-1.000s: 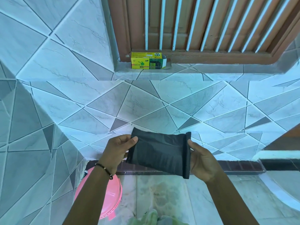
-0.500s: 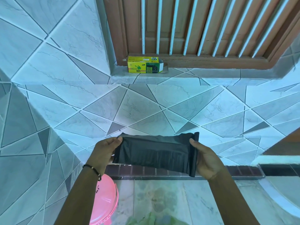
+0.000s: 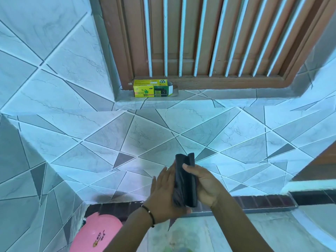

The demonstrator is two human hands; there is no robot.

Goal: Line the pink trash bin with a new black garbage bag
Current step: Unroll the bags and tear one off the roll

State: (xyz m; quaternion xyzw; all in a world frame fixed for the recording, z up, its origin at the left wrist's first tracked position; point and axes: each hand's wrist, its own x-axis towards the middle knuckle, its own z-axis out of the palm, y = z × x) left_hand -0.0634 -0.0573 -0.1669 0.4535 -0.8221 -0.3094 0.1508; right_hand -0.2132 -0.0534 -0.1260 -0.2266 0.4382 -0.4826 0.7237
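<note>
Landmark: window ledge (image 3: 181,99) under the wooden window.

Black garbage bag (image 3: 185,180): folded into a narrow upright strip, held in the air well below the ledge, in front of the tiled wall.

Right hand (image 3: 205,184): fingers and thumb wrapped around the strip, grasping it.

Left hand (image 3: 165,195): palm pressed flat against the strip's left face, fingers extended, not curled around it.

Pink trash bin (image 3: 96,233): on the floor, below and to the left of the ledge, partly covered by the left forearm; no liner visible.

Yellow-green bin-bag box (image 3: 152,89): lying on the ledge, against the window frame.
</note>
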